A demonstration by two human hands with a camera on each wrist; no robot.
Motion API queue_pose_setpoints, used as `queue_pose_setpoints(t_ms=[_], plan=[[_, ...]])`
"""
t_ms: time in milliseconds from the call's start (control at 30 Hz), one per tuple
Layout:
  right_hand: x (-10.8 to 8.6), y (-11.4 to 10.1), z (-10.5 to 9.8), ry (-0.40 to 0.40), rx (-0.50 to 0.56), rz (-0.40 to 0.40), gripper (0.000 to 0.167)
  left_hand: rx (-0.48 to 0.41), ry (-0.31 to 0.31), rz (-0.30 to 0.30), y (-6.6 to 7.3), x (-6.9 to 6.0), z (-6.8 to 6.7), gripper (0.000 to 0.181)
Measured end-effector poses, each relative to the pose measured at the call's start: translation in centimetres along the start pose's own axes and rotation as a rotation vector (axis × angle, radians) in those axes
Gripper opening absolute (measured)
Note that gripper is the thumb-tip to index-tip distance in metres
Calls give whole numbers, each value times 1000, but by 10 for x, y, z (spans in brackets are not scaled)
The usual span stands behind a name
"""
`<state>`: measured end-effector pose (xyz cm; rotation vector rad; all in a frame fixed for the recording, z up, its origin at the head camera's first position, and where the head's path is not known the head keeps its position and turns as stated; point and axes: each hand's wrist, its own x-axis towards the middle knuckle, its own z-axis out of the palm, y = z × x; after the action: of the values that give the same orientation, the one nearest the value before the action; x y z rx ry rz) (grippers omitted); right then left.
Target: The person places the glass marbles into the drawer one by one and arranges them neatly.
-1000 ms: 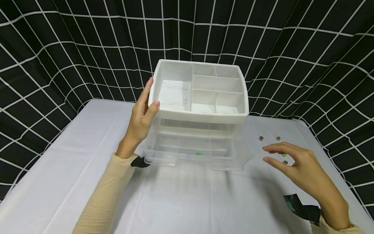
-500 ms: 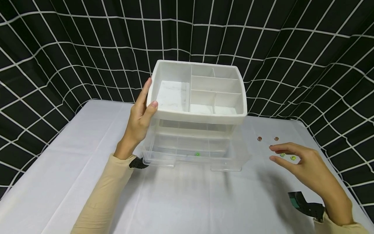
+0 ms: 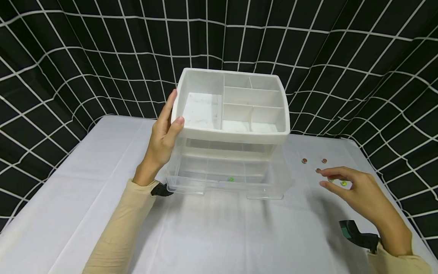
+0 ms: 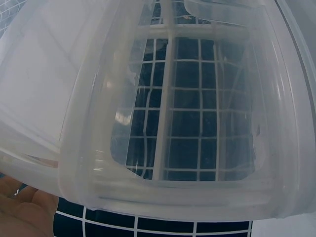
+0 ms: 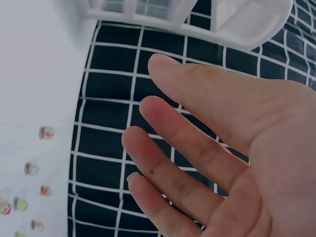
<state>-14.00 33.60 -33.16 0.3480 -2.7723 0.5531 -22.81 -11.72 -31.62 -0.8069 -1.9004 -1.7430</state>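
Note:
A white plastic organizer (image 3: 236, 135) stands mid-table, with a divided tray on top and a clear drawer (image 3: 222, 186) pulled out below it. One small green marble-like piece (image 3: 231, 179) lies in the drawer. My left hand (image 3: 160, 142) grips the organizer's left side, thumb over the front corner of the rim and fingers along the side. At the right, my right hand (image 3: 361, 192) hovers above several small round glass-like pieces (image 3: 304, 161). Its thumb and fingers are apart, with nothing between them, as the right wrist view of the hand (image 5: 212, 158) confirms.
A white cloth (image 3: 212, 236) covers the table. Black fabric with a white grid (image 3: 205, 38) hangs behind and at both sides. In the right wrist view, the small pieces (image 5: 47, 132) lie scattered near the cloth's edge.
My right hand has shifted a little to the right, uncovering a reddish piece and a green one. My left hand and the organizer have stayed put.

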Motion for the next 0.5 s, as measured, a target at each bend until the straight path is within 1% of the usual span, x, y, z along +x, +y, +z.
queue_pose_setpoints(t_ms=[233, 500], plan=[[-1, 15, 4, -18, 12, 26, 28, -11, 0, -10, 0, 0, 0, 63], [-1, 28, 9, -28, 4, 32, 26, 7, 6, -10, 0, 0, 0, 63]])
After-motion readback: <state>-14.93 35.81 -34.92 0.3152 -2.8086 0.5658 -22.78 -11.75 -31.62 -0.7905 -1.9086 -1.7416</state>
